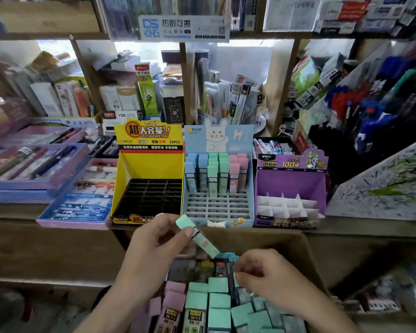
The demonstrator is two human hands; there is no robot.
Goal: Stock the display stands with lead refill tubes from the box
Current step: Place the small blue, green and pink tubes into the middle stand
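Observation:
My left hand holds a mint-green lead refill tube tilted, its cap up, just in front of the light blue rabbit display stand. That stand has blue, green and pink tubes standing in its back rows; its front slots show as bare grid. My right hand is down in the cardboard box, fingers curled and pinching the top of a tube there. The box holds several mint, pink and grey tubes. A yellow stand with a black grid sits to the left and a purple stand with white dividers to the right.
Purple trays of pens and a tray of blue items lie left on the wooden shelf. Packed stationery fills the shelves behind. A rack of blue and red pens leans in at the right.

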